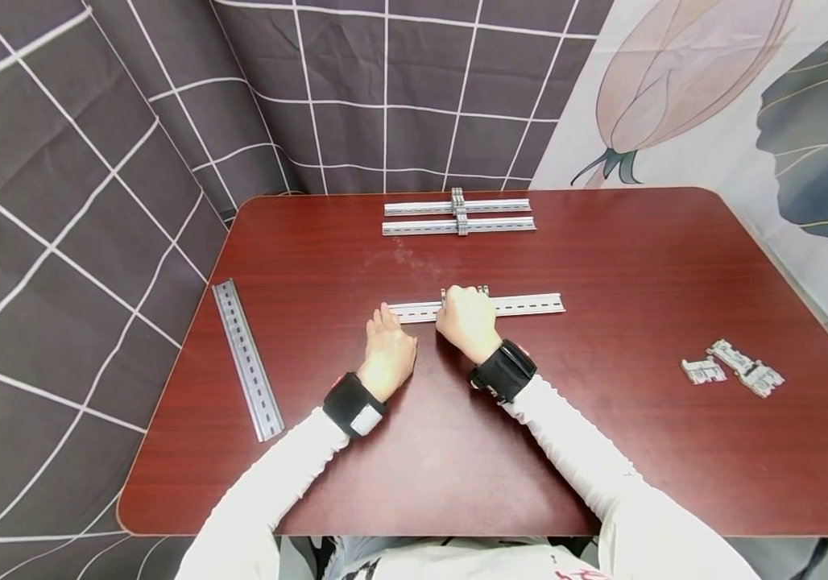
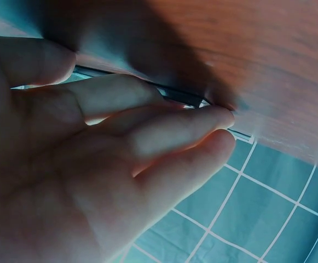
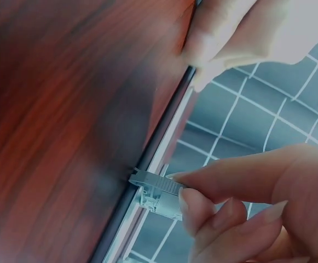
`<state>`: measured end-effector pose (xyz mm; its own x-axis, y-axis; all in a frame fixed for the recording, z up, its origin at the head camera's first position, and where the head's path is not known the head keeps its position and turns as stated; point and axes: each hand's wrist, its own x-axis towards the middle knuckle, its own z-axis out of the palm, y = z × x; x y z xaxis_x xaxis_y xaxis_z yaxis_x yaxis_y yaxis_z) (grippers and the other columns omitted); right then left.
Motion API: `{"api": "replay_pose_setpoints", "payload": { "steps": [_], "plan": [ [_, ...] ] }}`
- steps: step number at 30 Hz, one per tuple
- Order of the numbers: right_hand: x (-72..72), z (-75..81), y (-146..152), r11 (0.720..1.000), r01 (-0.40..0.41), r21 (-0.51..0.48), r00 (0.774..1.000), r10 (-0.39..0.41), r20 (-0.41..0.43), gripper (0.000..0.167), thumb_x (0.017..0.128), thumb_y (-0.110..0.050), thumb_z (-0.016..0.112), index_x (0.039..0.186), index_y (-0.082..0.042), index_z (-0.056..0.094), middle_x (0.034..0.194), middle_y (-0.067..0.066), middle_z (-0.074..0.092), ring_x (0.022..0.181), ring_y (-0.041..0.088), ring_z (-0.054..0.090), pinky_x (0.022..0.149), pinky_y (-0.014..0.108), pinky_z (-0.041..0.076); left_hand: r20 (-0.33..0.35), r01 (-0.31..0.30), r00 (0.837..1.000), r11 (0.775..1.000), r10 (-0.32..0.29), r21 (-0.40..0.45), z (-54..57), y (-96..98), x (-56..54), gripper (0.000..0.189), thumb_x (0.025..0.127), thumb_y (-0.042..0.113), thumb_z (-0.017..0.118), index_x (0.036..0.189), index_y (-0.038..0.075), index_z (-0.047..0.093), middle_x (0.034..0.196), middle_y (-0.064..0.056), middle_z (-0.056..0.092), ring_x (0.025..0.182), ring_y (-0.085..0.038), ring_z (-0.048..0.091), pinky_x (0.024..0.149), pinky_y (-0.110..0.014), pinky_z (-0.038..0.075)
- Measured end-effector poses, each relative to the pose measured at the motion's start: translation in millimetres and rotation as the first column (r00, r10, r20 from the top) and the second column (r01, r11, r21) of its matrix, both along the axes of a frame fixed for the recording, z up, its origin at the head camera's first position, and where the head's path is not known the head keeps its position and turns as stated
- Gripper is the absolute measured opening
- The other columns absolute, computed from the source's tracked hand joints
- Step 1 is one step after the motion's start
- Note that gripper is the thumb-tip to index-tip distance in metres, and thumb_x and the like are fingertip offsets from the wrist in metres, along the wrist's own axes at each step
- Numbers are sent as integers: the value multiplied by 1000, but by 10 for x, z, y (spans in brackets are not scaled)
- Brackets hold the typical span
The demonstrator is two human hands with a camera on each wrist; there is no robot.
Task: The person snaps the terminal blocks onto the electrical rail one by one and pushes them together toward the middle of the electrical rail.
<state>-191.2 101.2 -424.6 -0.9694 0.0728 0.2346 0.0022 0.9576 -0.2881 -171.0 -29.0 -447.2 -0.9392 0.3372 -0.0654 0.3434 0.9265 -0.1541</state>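
Observation:
A slotted metal DIN rail (image 1: 530, 304) lies crosswise on the table in front of me. My left hand (image 1: 390, 350) holds its left end, thumb on the near side and fingers reaching over it. Those fingers (image 2: 175, 134) look fairly straight in the left wrist view. With thumb and fingertips, my right hand (image 1: 469, 318) pinches a small grey terminal block (image 3: 159, 192) seated across the rail near its middle. From above, this hand mostly hides the block. Small clips show at the rail's far edge, one (image 1: 483, 290) just beyond the right hand.
Two parallel rails (image 1: 414, 227) joined by a column of blocks (image 1: 460, 211) lie at the back. A bare rail (image 1: 249, 362) lies at the left edge. Several loose pale blocks (image 1: 743, 366) sit on the right of the red-brown table (image 1: 602, 451).

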Motion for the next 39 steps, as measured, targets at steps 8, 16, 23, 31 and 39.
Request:
{"api": "replay_pose_setpoints", "payload": {
  "steps": [8, 16, 23, 31, 39],
  "plan": [
    [67, -1, 109, 1000, 22, 7, 1000, -22, 4, 14, 77, -11, 62, 65, -5, 63, 74, 23, 68, 69, 43, 68, 52, 51, 52, -22, 26, 999, 1000, -26, 2, 24, -29, 67, 49, 99, 31, 49, 125, -9, 59, 141, -30, 47, 130, -37, 51, 106, -43, 43],
    [100, 24, 205, 999, 53, -6, 998, -53, -14, 13, 75, -11, 65, 64, -4, 63, 73, 24, 68, 69, 44, 67, 54, 52, 52, 27, 12, 1000, 1000, -12, 13, 26, -19, 52, 54, 100, 32, 46, 131, -12, 52, 144, -32, 42, 133, -39, 47, 109, -44, 40],
    [89, 43, 257, 996, 89, 5, 996, -89, -17, 16, 74, -11, 66, 60, -5, 61, 69, 24, 67, 65, 44, 67, 50, 52, 51, 30, 7, 1000, 1000, -7, -4, 6, -26, 35, 55, 101, 32, 44, 133, -12, 49, 145, -32, 41, 133, -40, 46, 109, -44, 40],
    [71, 37, 294, 993, 116, 4, 992, -115, -48, 15, 73, -10, 64, 59, -5, 61, 68, 24, 68, 64, 45, 67, 48, 53, 49, 18, 5, 1000, 1000, -6, 13, 14, -19, 31, 56, 101, 32, 45, 133, -13, 49, 144, -32, 41, 133, -39, 47, 109, -45, 40],
    [79, 75, 339, 991, 134, -26, 990, -134, -33, 14, 70, -7, 62, 57, -7, 60, 67, 22, 68, 63, 44, 66, 48, 52, 49, 11, 7, 1000, 1000, -7, 17, 42, -2, 30, 56, 101, 31, 44, 134, -14, 47, 144, -33, 41, 133, -40, 46, 109, -44, 40]
  ]
}}
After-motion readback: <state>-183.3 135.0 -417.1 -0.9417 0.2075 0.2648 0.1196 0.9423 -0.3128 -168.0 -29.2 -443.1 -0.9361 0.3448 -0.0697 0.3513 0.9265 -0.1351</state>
